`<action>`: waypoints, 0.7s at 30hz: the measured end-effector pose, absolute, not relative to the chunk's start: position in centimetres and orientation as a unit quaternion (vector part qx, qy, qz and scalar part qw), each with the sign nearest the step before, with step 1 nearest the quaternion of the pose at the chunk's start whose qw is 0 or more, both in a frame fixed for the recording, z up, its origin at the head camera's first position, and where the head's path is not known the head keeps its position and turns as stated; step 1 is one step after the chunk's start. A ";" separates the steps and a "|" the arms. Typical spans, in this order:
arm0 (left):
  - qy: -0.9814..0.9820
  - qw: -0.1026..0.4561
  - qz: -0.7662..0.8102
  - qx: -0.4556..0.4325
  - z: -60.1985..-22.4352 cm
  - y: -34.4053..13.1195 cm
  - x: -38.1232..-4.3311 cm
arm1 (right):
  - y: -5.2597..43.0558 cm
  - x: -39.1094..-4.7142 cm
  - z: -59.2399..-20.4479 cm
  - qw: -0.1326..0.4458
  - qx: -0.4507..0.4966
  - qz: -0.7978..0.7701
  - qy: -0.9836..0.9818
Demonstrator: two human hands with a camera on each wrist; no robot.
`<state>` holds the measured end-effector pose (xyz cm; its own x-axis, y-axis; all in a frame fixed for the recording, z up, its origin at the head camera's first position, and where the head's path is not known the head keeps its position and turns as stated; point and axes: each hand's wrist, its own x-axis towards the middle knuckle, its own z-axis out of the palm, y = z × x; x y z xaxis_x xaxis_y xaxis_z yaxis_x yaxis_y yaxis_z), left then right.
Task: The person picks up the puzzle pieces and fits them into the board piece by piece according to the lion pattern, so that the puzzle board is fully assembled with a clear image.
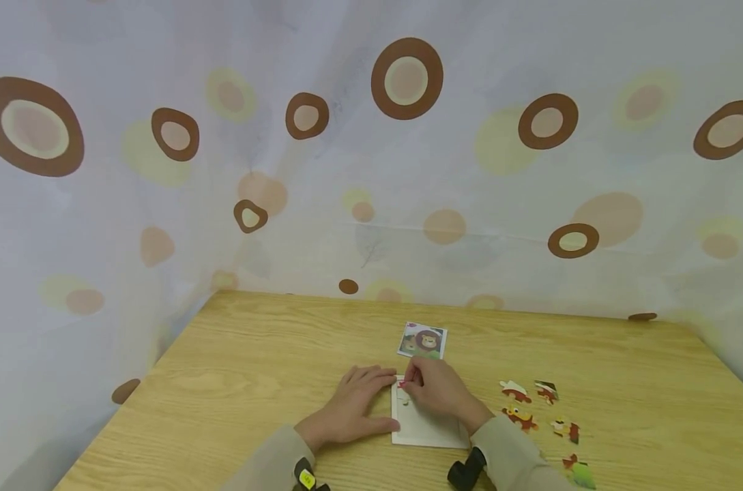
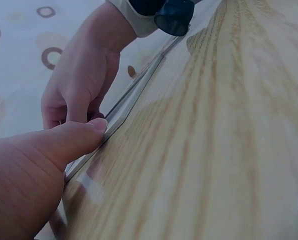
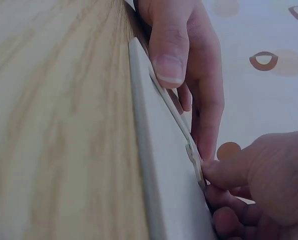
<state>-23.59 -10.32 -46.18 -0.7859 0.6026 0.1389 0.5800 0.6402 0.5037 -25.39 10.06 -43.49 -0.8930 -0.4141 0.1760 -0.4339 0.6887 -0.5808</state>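
A white puzzle tray [image 1: 429, 433] lies flat on the wooden table. At its far left corner my right hand [image 1: 439, 389] pinches a jigsaw piece [image 1: 401, 390], pale with a pink patch, between thumb and fingers. Seen from the right wrist, the piece [image 3: 193, 152] sits low over the tray surface, its edge at the thumb tip. My left hand [image 1: 357, 406] rests along the tray's left side with fingers extended, fingertips at the far corner and thumb on the near left edge. In the left wrist view the left thumb [image 2: 84, 135] presses the tray's rim [image 2: 134, 97].
Several loose jigsaw pieces [image 1: 520, 418] with red, yellow and green parts lie to the right of the tray. Just beyond the tray is a picture card [image 1: 423, 339] with a lion on it. A patterned curtain [image 1: 371, 170] hangs behind the table.
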 end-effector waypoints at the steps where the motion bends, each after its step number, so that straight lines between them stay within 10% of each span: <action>1: 0.905 0.021 0.272 0.327 -46.2 -10.3 -23.6 | 9.9 -25.3 -43.5 0.020 0.219 0.320 -0.921; 13: 0.902 0.019 0.281 0.328 -46.0 -10.2 -23.4 | 9.1 -24.5 -43.7 0.066 0.150 0.343 -0.925; 21: 0.905 0.020 0.279 0.322 -45.9 -10.1 -23.3 | 11.3 -25.2 -43.5 -0.020 0.299 0.374 -0.878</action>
